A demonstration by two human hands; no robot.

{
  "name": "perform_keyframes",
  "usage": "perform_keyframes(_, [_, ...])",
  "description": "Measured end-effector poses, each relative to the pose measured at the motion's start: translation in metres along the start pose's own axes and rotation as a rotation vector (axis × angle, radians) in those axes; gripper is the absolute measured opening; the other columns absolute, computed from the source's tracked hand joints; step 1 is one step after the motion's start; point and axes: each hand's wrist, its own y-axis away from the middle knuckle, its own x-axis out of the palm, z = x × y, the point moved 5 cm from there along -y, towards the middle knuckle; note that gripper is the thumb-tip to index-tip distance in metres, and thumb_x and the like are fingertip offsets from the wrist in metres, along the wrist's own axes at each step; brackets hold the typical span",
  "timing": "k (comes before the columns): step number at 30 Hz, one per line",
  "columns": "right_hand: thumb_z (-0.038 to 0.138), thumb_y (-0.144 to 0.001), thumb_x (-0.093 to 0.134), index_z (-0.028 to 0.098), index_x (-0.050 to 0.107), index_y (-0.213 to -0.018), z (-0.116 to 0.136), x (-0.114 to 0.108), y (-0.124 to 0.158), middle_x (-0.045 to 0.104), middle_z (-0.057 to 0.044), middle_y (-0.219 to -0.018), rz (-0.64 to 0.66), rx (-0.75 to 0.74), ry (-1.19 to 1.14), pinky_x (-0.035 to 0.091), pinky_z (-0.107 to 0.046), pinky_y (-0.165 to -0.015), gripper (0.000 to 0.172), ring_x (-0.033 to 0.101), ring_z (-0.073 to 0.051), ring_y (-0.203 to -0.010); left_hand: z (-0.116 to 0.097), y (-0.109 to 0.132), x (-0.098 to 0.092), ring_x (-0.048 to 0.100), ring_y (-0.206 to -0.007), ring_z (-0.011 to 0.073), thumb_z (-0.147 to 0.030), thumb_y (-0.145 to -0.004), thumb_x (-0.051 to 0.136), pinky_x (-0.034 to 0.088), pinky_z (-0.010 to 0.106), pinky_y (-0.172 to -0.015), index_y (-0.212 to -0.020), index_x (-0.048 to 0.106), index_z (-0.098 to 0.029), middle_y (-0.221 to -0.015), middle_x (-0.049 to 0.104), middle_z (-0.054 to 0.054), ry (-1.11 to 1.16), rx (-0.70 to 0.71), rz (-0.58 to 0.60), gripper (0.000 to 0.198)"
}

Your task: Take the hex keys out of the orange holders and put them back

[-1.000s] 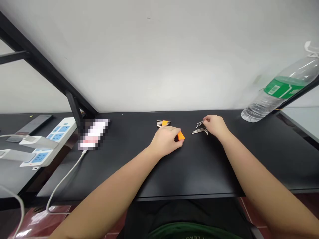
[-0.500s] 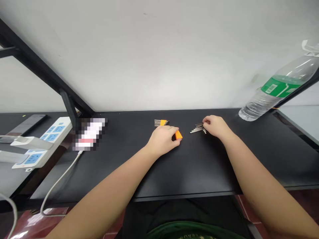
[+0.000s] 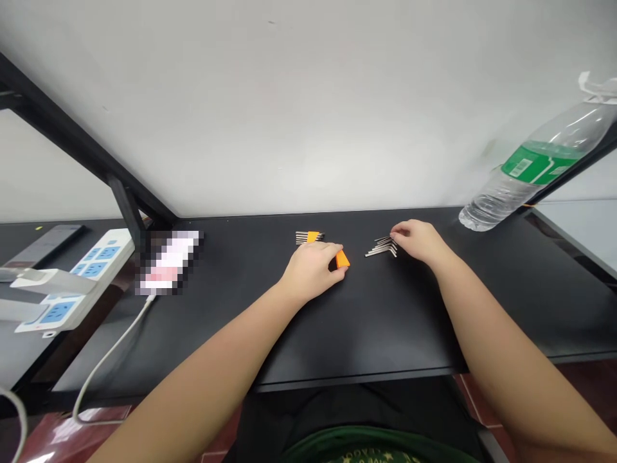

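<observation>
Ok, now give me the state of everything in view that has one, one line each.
Left hand: gripping orange holder
Orange holder: partly covered
Right hand: at loose hex keys, grip unclear
Loose hex keys: fanned out
Clipped hex keys: held side by side
Power strip: two plugs in
Phone: cable attached, screen blurred
Green-labelled bottle: standing, fill level unclear

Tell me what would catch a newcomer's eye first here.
Probably the bright orange piece held between thumb and fingers of the left hand, vivid against the black tabletop. Next come the bent metal rods fanned out at the fingertips of the right hand. The big green-labelled bottle at the right and the white power strip with blue sockets at the left would likely draw a glance too.
</observation>
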Motion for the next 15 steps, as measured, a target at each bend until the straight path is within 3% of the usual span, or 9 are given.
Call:
perform_keyframes(8, [0.019, -0.08, 0.061, 0.021, 0.076, -0.081, 0.015, 0.003, 0.0, 0.076, -0.006, -0.091, -0.004, -0.023, 0.155, 0.047, -0.028, -0.073, 0.014, 0.067, -0.02, -0.083, 0.0, 0.0, 0.0, 0.072, -0.112, 0.0253, -0.035, -0.088, 0.07, 0.057, 0.039, -0.098, -0.125, 0.069, -0.022, -0.119, 0.077, 0.004, 0.004, 0.007, -0.008, 0.04])
perform_keyframes(15, [0.023, -0.077, 0.063, 0.022, 0.075, -0.081, 0.015, 0.006, -0.004, 0.077, -0.007, -0.086, 0.005, 0.057, 0.182, 0.047, -0.028, -0.068, 0.012, 0.069, -0.022, -0.08, -0.001, 0.0, 0.0, 0.071, -0.113, 0.0251, -0.035, -0.088, 0.07, 0.056, 0.039, -0.1, -0.126, 0.069, -0.024, -0.122, 0.076, 0.004, 0.015, 0.004, -0.013, 0.04])
